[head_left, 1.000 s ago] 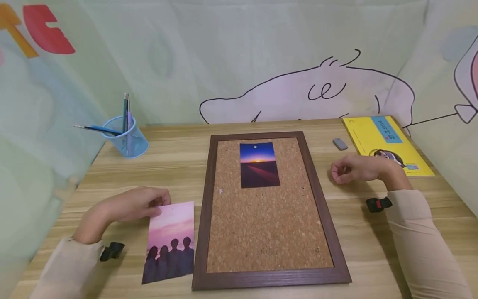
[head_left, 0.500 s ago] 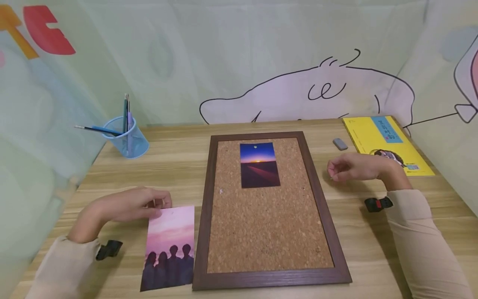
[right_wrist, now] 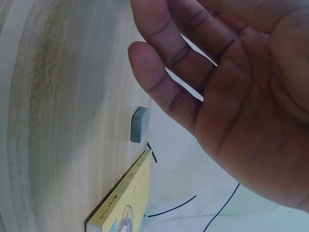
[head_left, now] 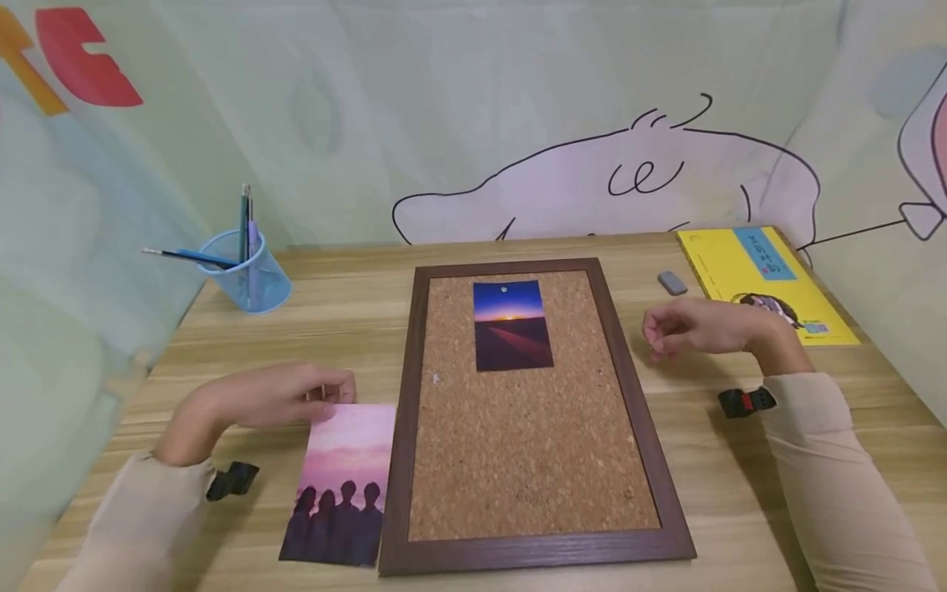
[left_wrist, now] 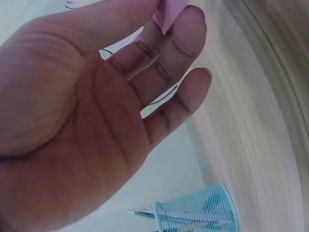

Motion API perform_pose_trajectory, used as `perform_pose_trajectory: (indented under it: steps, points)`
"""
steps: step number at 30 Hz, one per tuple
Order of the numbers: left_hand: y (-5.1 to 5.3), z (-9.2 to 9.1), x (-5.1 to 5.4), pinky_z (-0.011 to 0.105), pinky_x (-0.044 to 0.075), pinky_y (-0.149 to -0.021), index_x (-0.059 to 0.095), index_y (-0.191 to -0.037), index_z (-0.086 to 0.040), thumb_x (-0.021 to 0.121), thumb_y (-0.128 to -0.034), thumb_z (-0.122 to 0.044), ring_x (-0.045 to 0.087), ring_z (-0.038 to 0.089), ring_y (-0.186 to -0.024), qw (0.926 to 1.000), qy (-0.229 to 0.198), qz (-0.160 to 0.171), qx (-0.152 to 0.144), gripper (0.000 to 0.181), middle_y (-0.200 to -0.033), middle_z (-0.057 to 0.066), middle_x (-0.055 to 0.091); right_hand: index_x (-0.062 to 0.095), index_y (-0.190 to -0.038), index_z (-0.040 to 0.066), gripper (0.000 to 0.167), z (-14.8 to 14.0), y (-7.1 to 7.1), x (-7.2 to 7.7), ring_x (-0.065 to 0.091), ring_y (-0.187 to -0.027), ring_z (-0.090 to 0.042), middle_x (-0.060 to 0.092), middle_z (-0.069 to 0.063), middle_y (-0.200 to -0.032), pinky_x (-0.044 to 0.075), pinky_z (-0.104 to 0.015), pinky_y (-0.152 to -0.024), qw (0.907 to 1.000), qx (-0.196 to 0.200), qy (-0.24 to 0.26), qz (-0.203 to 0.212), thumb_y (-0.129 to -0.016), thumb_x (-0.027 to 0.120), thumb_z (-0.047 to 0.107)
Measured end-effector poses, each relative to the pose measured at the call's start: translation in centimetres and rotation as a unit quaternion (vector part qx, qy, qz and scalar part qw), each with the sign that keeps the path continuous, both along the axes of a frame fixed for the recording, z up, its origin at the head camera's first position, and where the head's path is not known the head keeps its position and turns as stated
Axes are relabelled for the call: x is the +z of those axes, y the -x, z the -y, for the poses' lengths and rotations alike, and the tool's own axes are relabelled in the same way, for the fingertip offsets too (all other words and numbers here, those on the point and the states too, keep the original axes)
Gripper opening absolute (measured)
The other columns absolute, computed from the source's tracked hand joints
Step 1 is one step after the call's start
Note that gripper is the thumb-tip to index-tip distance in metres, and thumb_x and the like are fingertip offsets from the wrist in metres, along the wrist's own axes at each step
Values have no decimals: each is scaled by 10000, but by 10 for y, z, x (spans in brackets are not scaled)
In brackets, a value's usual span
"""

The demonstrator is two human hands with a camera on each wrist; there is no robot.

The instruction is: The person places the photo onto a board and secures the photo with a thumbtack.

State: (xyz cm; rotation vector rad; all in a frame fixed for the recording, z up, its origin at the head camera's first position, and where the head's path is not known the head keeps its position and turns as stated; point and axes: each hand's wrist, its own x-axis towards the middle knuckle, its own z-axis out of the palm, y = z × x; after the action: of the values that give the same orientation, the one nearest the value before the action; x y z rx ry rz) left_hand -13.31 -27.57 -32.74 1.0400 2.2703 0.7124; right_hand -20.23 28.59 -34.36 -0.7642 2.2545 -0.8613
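My left hand (head_left: 274,396) pinches a pink photo (head_left: 348,456) by its upper left corner, between thumb and fingers. The photo shows several dark silhouettes and lies just left of a framed cork board (head_left: 533,460). A pink corner (left_wrist: 170,14) of it shows at the fingertips in the left wrist view. On the board's upper part, a sunset photo (head_left: 512,329) is fixed with a small thumbtack (head_left: 504,289). Right of the board, my right hand (head_left: 699,325) has thumb and index finger together on a tiny thumbtack-like thing, hard to make out; the right wrist view cuts off these fingertips.
A grey eraser (head_left: 672,283) lies beyond my right hand, beside a yellow book (head_left: 728,267) at the back right. At the back left stands a blue mesh pen cup (head_left: 255,288) with several pencils. A printed cloth (head_left: 333,123) hangs behind the table.
My left hand and the pink photo have shifted right, closer to the board's frame. My right hand has moved slightly left toward the board. The board and sunset photo stay put.
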Motion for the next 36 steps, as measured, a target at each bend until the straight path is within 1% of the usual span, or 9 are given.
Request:
perform_pose_trajectory:
  steps: [6, 11, 15, 22, 25, 29, 34, 36]
  points:
    - [4, -12, 1, 262, 444, -675, 590, -944, -204, 551, -1019, -71, 508, 75, -749, 9999, 117, -58, 34, 157, -825, -74, 550, 566, -957, 62, 50, 3, 0, 3, 613, -865, -230, 640, -91, -916, 498, -296, -740, 9999, -62, 89, 35, -988, 587, 28]
    - [7, -17, 2, 255, 442, -649, 590, -950, -199, 551, -1021, -72, 491, 66, -717, 9999, 166, -37, 29, 150, -813, -79, 545, 575, -963, 65, 67, 6, -1, 4, 588, -839, -226, 630, -85, -902, 507, -313, -738, 9999, -38, 110, 8, -997, 558, 10]
    - [9, -20, 1, 251, 438, -638, 589, -955, -199, 554, -1019, -70, 481, 60, -702, 9999, 133, -70, -29, 148, -805, -86, 535, 577, -973, 52, 69, 8, 0, 4, 595, -838, -237, 626, -81, -898, 526, -335, -744, 9997, -5, 227, 38, -1000, 545, -2]
    - [11, -28, -2, 254, 436, -649, 584, -961, -194, 543, -1022, -66, 479, 57, -713, 9998, 151, -94, -83, 148, -811, -88, 526, 588, -970, 65, 63, 12, 0, 4, 581, -792, -201, 622, -63, -852, 500, -312, -704, 9998, -138, 118, -52, -980, 585, 3]
    - [11, -32, -3, 258, 442, -655, 584, -965, -199, 542, -1023, -75, 485, 58, -721, 9998, 157, -120, -89, 144, -817, -89, 532, 595, -966, 59, 67, 13, 0, 4, 586, -792, -193, 625, -63, -850, 506, -314, -706, 9998, -83, 180, -81, -973, 590, -7]
    - [13, -35, -4, 256, 446, -643, 588, -959, -201, 554, -1019, -82, 492, 57, -700, 9998, 167, -43, -74, 137, -797, -89, 536, 609, -966, 56, 62, 15, 0, 3, 596, -797, -193, 640, -60, -856, 515, -319, -712, 9997, 0, 216, -118, -973, 595, -5]
    - [15, -41, -3, 250, 445, -610, 588, -941, -179, 569, -1007, -62, 499, 63, -642, 9998, 157, 104, -10, 136, -746, -80, 528, 606, -962, 64, 63, 16, 1, 2, 590, -787, -188, 652, -56, -850, 500, -309, -699, 9998, -56, 141, -161, -965, 606, 1]
    - [17, -44, -3, 252, 452, -606, 591, -945, -172, 568, -1006, -59, 512, 73, -640, 9998, 151, 110, -11, 132, -745, -75, 534, 604, -954, 74, 68, 17, 1, 2, 586, -783, -185, 655, -54, -848, 493, -299, -692, 9998, -69, 106, -177, -959, 616, 7]
